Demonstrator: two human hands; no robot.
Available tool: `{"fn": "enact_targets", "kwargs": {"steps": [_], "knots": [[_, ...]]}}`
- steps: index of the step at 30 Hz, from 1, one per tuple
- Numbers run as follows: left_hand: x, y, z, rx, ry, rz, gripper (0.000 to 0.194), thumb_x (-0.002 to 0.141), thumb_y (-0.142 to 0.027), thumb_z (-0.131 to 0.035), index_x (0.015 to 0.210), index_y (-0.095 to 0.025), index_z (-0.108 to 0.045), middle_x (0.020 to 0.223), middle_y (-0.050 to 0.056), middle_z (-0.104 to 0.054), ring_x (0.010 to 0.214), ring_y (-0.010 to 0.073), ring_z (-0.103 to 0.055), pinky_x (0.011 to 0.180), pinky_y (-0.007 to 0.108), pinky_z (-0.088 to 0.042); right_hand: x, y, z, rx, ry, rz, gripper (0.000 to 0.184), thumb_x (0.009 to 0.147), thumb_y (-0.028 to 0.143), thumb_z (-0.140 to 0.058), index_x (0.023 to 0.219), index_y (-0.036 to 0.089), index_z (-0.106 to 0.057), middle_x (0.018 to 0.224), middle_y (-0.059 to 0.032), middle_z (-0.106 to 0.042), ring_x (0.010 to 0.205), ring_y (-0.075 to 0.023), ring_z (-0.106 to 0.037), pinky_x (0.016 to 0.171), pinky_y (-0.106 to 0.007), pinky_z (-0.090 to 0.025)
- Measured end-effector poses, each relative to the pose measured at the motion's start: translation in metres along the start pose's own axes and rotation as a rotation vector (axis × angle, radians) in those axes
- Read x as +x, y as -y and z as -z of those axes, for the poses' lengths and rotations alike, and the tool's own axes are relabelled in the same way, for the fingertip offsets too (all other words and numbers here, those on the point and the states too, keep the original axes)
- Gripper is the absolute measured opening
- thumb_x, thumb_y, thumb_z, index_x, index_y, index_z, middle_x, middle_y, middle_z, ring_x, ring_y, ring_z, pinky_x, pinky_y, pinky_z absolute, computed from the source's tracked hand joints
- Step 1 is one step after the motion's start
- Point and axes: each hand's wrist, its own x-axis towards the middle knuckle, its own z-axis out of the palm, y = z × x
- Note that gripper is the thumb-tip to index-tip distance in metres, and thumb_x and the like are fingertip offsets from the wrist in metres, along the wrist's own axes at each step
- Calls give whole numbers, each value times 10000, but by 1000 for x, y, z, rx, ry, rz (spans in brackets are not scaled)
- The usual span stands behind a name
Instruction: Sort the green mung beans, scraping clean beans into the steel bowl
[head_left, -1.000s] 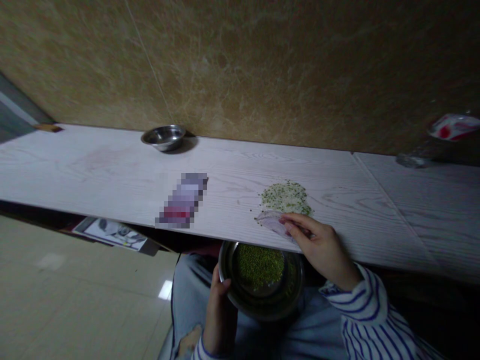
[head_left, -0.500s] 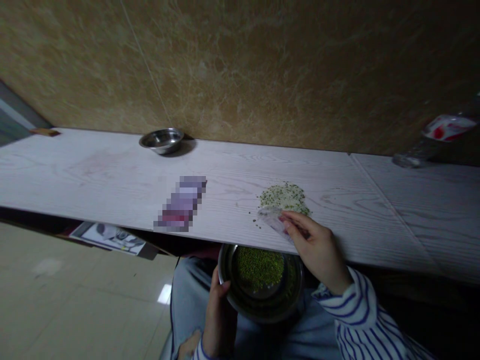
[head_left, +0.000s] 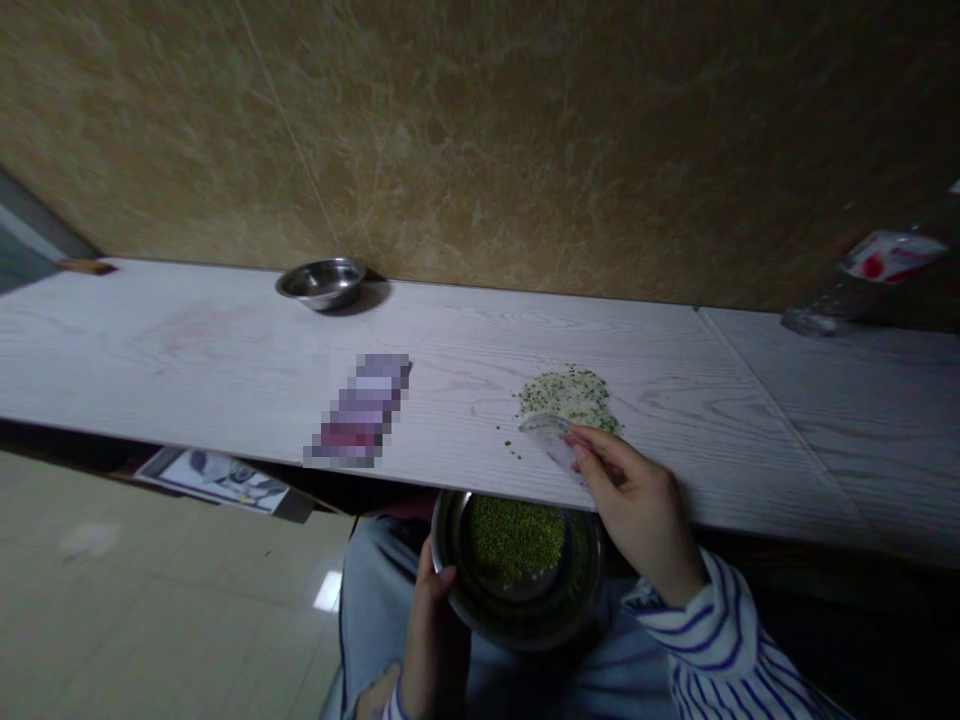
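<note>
My left hand (head_left: pixel 439 620) grips the left rim of a metal bowl (head_left: pixel 517 625), thumb over the edge, below the table's front edge. Green mung beans (head_left: pixel 517 537) lie in the bowl. Between the thumb and fingers of my right hand (head_left: pixel 634 495) is a thin clear plastic piece (head_left: pixel 553 440); its exact kind I cannot make out. The plastic touches or hovers at the near side of a pile of white grains mixed with green beans (head_left: pixel 570 392) on the table. A few loose beans lie left of it.
A second metal bowl (head_left: pixel 324 284) stands near the wall. A blurred-out flat purple object (head_left: pixel 364 410) lies left of the pile. To the right, a clear plastic bottle (head_left: pixel 862 275) stands on the pale wooden table (head_left: pixel 187 340). Under the table an open drawer-like box (head_left: pixel 225 485) sticks out.
My right hand has shifted very slightly right with the plastic piece. Otherwise the view has moved only a little; the bowl and pile look the same.
</note>
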Motion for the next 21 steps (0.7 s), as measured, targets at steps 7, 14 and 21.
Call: {"fn": "enact_targets", "kwargs": {"steps": [7,14,21], "knots": [[4,0,7,9,-19,-34,550,748,-343,-703,1288,-237,-695,1236,94,-741,1213,357,-629,1058,489,-464,21,16,-20,-58,56,79,265,924,279,-561,1083,256,-773,1011,-59,-813,880,-235,-774,824,-375,-628],[3,-11,6,4,-63,-39,494,703,-374,-737,1188,-275,-752,1189,67,-762,1247,361,-601,1084,496,-439,27,17,-24,-13,175,93,269,930,264,-552,1088,240,-768,1056,-60,-807,901,-219,-775,803,-343,-623],[13,-28,15,32,-183,-90,439,616,-420,-777,1030,-277,-807,1071,59,-785,1217,379,-606,1027,478,-486,27,6,-28,56,173,44,261,933,304,-573,1103,236,-760,1078,-74,-800,918,-219,-767,816,-352,-622]]}}
